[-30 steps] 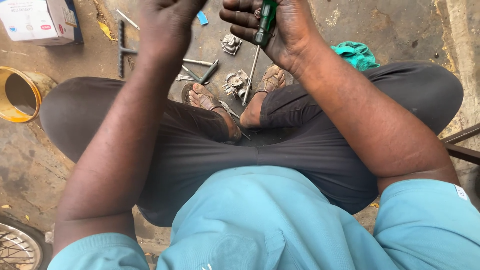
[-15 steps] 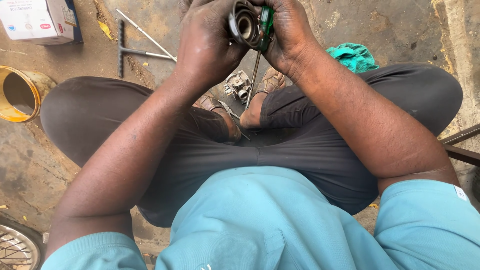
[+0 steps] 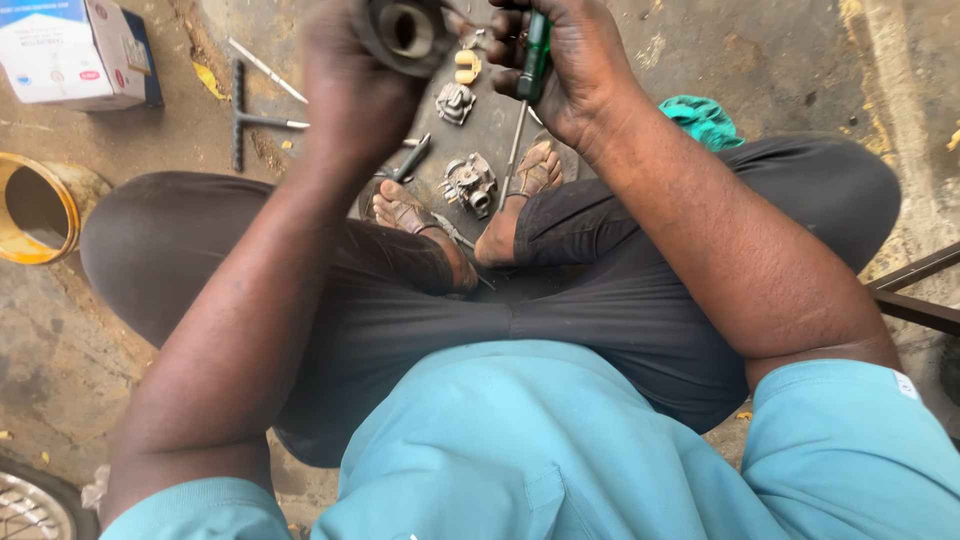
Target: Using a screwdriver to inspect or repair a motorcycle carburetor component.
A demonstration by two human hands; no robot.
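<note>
My left hand (image 3: 350, 95) is raised near the top of the view and grips a dark round metal part (image 3: 405, 30) with a hollow centre; the part is blurred. My right hand (image 3: 575, 65) is closed around the green handle of a screwdriver (image 3: 533, 60), whose thin shaft points down toward my feet. The two hands are close together, about a hand's width apart. I sit on the ground with my legs folded, in dark trousers and a light blue shirt.
On the concrete by my sandalled feet lie small metal engine parts (image 3: 468, 183), a T-handle wrench (image 3: 245, 120) and a thin rod (image 3: 265, 70). A cardboard box (image 3: 75, 50) and a yellow-rimmed tin (image 3: 35, 210) stand at left. A green rag (image 3: 705, 118) lies at right.
My left hand has picked up the round metal part from the ground and lifted it up beside my right hand. The right hand has kept hold of the screwdriver.
</note>
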